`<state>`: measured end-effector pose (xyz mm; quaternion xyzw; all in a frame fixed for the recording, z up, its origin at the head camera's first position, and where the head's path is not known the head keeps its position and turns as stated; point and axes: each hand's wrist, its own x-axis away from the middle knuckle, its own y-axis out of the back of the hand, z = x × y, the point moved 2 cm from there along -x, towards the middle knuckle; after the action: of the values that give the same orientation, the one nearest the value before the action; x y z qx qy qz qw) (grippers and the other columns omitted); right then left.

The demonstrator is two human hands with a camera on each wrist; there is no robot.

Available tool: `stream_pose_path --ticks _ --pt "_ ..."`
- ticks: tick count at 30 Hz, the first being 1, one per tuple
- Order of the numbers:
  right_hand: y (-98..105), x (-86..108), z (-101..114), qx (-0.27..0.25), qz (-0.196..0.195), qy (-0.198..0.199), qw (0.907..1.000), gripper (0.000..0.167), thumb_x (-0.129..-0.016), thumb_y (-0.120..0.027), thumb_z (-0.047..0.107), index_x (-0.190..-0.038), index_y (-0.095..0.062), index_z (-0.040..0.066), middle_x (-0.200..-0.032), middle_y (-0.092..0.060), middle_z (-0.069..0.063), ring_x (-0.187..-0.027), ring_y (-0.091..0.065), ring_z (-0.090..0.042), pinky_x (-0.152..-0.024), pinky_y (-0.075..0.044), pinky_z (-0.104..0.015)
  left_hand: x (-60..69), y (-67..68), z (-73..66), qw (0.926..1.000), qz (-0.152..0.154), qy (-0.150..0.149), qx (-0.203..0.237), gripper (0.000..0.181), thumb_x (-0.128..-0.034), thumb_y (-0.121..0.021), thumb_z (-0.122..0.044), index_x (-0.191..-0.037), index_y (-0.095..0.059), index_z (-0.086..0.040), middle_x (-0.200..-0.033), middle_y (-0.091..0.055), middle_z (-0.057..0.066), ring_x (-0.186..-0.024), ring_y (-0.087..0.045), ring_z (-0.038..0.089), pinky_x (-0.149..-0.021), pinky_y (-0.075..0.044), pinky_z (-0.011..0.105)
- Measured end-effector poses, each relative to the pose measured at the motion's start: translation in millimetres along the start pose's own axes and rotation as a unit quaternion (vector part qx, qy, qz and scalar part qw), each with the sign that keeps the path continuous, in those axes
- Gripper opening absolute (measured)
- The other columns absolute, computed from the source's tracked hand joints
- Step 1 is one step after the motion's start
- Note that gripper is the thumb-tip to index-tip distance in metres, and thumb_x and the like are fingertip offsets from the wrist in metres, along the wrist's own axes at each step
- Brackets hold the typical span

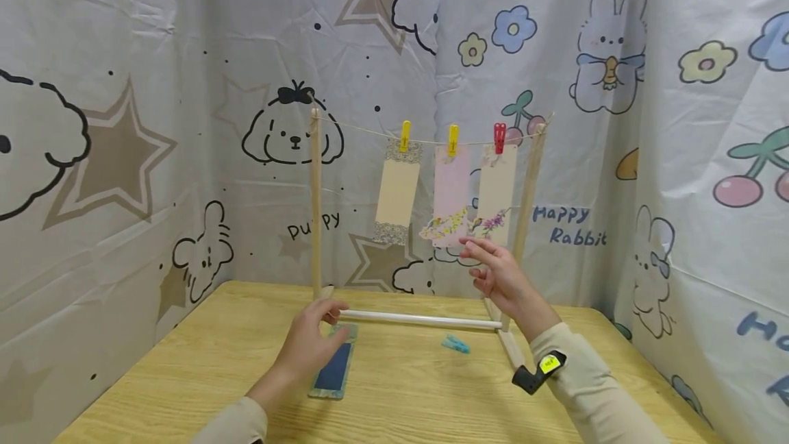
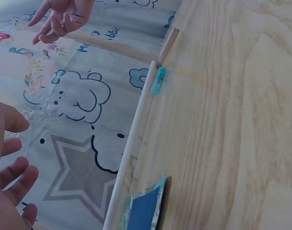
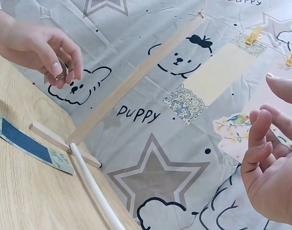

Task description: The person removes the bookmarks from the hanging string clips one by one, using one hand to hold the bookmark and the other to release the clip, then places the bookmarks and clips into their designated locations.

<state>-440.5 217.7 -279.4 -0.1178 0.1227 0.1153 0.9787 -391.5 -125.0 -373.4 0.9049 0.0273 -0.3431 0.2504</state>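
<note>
My left hand hovers over a dark blue card with a patterned border, its fingers loosely bent and nothing in them. The right wrist view shows a gap between that hand and the card, which lies on the table. My right hand is raised in front of the hanging cards, fingers relaxed and holding nothing. Three cards hang from a string: a cream one with lace-patterned ends and a pink one, each under a yellow clothespin, and a floral cream one under a red clothespin.
A light blue clothespin lies on the wooden table. The string runs between two wooden posts, joined low down by a white rod. Printed curtains enclose the back and sides.
</note>
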Motion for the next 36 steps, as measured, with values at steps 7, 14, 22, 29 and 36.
stream_pose_path --ticks 7,14,22,29,36 --pt "-4.0 -3.9 6.6 0.012 -0.002 0.000 0.9999 0.037 -0.107 -0.061 0.023 -0.139 -0.056 0.005 -0.101 -0.066 0.000 -0.061 -0.048 -0.009 -0.054 -0.041 -0.019 -9.5 1.1 -7.1 0.9992 -0.006 -0.040 -0.001 0.032 -0.0869 -0.079 -0.001 -0.117 -0.071 -0.006 -0.101 -0.061 0.000 -0.092 -0.064 0.027 -0.085 -0.052 0.049" --pt "-6.4 -4.8 13.1 0.013 0.004 -0.005 0.9999 0.033 -0.108 -0.060 0.023 -0.136 -0.060 0.006 -0.101 -0.066 0.000 -0.061 -0.052 -0.009 -0.054 -0.044 -0.019 -16.5 2.1 -13.2 0.9998 0.001 -0.017 0.006 0.033 -0.0886 -0.079 -0.004 -0.120 -0.070 -0.007 -0.102 -0.062 0.001 -0.095 -0.063 0.024 -0.083 -0.051 0.045" --pt "-7.4 -5.1 19.2 0.039 0.037 -0.015 0.9984 0.044 -0.108 -0.060 0.027 -0.144 -0.053 0.004 -0.109 -0.066 -0.002 -0.074 -0.067 -0.011 -0.059 -0.051 -0.019 -23.8 4.7 -13.2 0.9988 0.032 0.013 0.036 0.039 -0.0930 -0.077 -0.008 -0.129 -0.064 -0.005 -0.110 -0.061 0.006 -0.103 -0.063 0.028 -0.096 -0.047 0.056" --pt "-5.8 -7.3 23.4 0.064 0.043 -0.020 0.9968 0.052 -0.109 -0.057 0.030 -0.150 -0.045 0.001 -0.111 -0.063 -0.002 -0.079 -0.067 -0.013 -0.062 -0.051 -0.021 -29.9 8.9 -11.2 0.9952 0.063 0.048 0.058 0.045 -0.0948 -0.077 -0.012 -0.136 -0.060 -0.007 -0.118 -0.060 0.009 -0.110 -0.062 0.031 -0.098 -0.046 0.053" --pt "-5.3 -9.8 29.0 0.066 0.045 -0.015 0.9967 0.056 -0.107 -0.059 0.033 -0.150 -0.043 0.001 -0.113 -0.064 -0.003 -0.078 -0.065 -0.013 -0.066 -0.052 -0.022 -38.6 13.3 -10.3 0.9896 0.074 0.070 0.101 0.053 -0.0983 -0.073 -0.013 -0.146 -0.051 -0.006 -0.126 -0.056 0.013 -0.116 -0.060 0.032 -0.093 -0.052 0.049"
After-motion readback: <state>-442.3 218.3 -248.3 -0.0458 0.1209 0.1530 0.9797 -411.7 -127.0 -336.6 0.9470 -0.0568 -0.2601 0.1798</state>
